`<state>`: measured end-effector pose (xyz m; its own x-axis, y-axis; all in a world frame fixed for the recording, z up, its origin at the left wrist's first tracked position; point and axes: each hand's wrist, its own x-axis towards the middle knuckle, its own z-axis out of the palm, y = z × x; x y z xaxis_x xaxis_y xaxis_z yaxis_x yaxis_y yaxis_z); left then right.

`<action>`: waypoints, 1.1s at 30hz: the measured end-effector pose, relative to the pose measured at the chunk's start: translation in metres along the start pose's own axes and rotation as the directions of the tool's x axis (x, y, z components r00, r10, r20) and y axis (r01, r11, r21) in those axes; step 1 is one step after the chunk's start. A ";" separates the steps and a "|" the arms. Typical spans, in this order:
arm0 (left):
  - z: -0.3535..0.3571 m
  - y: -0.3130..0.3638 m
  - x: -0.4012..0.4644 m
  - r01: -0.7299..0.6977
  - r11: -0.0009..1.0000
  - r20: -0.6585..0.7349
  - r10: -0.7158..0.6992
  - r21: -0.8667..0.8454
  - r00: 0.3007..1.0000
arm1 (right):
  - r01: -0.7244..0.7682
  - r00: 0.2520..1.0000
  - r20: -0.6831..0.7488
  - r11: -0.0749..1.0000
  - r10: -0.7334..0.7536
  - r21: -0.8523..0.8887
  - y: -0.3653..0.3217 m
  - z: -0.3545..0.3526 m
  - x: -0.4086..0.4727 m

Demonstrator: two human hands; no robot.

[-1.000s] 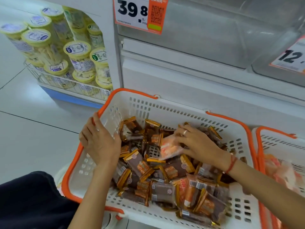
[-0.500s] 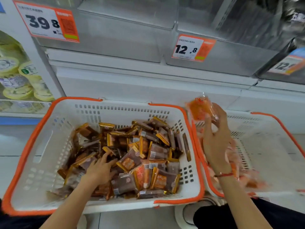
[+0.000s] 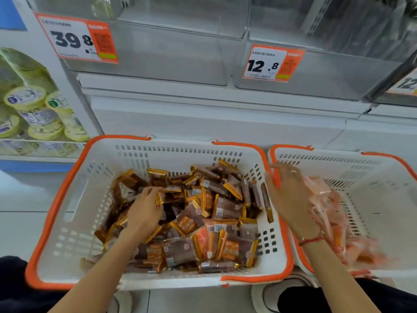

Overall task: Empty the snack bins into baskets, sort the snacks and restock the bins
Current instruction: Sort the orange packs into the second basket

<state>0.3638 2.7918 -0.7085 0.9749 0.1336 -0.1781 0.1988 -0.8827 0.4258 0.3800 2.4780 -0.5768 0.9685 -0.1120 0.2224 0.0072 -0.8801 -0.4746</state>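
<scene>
Brown-and-gold wrapped snack packets (image 3: 198, 213) heaped in left white orange-rimmed plastic basket (image 3: 74, 208). Left hand (image 3: 144, 211) fingers curled on a packet in the pile. Right hand (image 3: 287, 195) fingers straight over right basket (image 3: 383, 199), beside pale orange packets (image 3: 327, 213).

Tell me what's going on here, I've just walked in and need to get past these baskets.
A person is sorting snacks between two baskets on the floor below clear bins. The left hand digs into the brown and gold packs piled in the left basket, fingers curled on one. The right hand rests over the rim between the baskets, holding nothing. The right basket holds a smaller heap of orange packs. A few orange packs are still mixed into the left pile.
</scene>
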 end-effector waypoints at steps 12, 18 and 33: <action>0.040 -0.004 0.061 -0.292 0.896 0.305 0.191 0.335 0.933 | 0.528 0.605 0.748 0.840 -0.271 -0.122 -0.024 0.133 -0.011; 0.016 -0.037 0.059 -0.219 0.938 -0.045 0.239 0.268 0.970 | 0.531 0.618 0.727 0.841 -0.299 -0.106 -0.014 0.141 -0.011; -0.022 -0.025 0.017 -0.065 0.976 -0.066 0.080 0.206 0.995 | 0.400 0.619 0.706 0.912 -0.346 0.096 -0.014 0.129 0.005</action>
<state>0.3774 2.8263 -0.7030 0.9921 0.0920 -0.0850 0.1103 -0.9634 0.2445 0.4171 2.5491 -0.6787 0.7722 0.5605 -0.2992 0.4177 -0.8027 -0.4256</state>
